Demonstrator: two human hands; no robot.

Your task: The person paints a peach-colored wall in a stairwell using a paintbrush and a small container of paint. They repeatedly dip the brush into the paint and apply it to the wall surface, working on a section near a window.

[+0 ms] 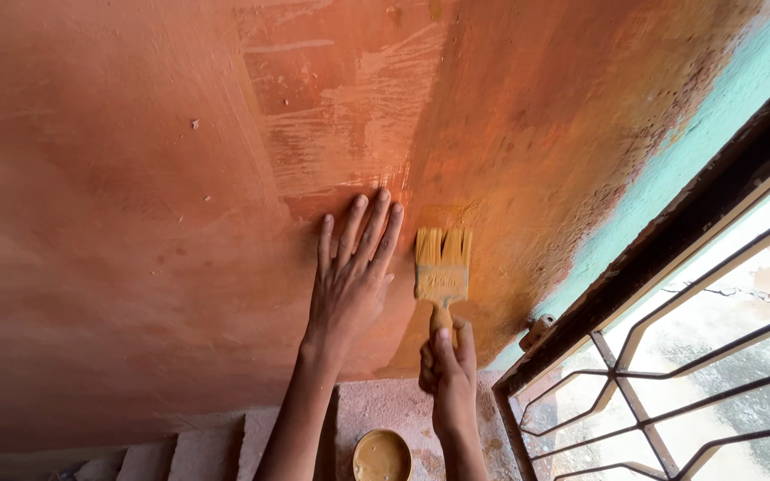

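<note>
Right hand is gripping the paintbrush by its short handle, fingers clamped round it, thumb running up the back, bristles pressing on the orange-brown wall right at the inside corner. Left hand is lying flat on the wall just beside the brush, fingers straight and slightly spread, holding nothing. Bristles are loaded with a yellow-ochre coat; the streaky lighter patch above the hands looks unevenly covered. Risks as I'm reading it: the left fingertips are sitting almost against the bristles, so a sideways stroke is likely smearing paint on them, or the palm is lifting wet paint off the wall. Below, a round paint bowl is sitting on the rough ledge between the two forearms, so an elbow dropping could knock it. To the right the orange is fading raggedly into a turquoise strip along the dark window frame; an overrun stroke would be marking the turquoise or the frame. Window grille is closing off the right side, with a small hinge near the brush hand. Open room is up and left across the wall; tight to the right and below.
</note>
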